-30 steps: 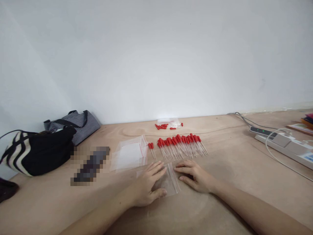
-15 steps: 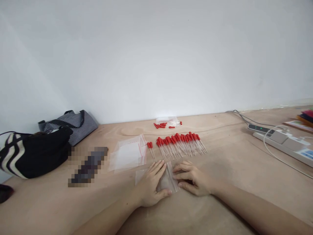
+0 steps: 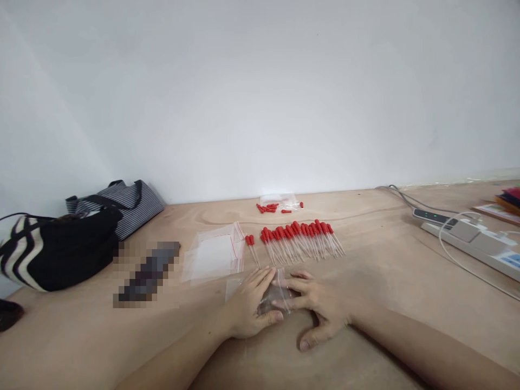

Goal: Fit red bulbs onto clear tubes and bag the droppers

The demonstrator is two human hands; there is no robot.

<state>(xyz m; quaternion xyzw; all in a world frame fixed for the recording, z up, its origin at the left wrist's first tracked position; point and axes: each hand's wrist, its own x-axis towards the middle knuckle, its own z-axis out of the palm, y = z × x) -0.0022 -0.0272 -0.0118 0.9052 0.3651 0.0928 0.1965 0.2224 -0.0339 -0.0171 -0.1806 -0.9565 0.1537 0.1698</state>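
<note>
A clear zip bag (image 3: 270, 299) lies on the table in front of me. My left hand (image 3: 249, 309) rests on it, fingers extended, covering its middle. My right hand (image 3: 323, 303) spreads its fingers at the bag's zip end, with fingertips over or inside the opening; I cannot tell which. Just beyond the hands lies a row of droppers (image 3: 298, 235) with red bulbs and clear stems. Two separate droppers (image 3: 251, 246) lie to their left, near my left fingertips. A pile of flat zip bags (image 3: 211, 252) with red lines sits to the left.
Loose red bulbs (image 3: 268, 208) lie by a clear plastic bag (image 3: 278, 199) near the wall. At right are a power strip (image 3: 473, 238) and cables. At left are a black bag (image 3: 77, 252), a striped bag (image 3: 140, 208) and a pixelated dark object (image 3: 150, 276).
My right fingers have spread and moved left onto the zip end of the bag, its thumb swinging toward me. My left hand stays nearly in place.
</note>
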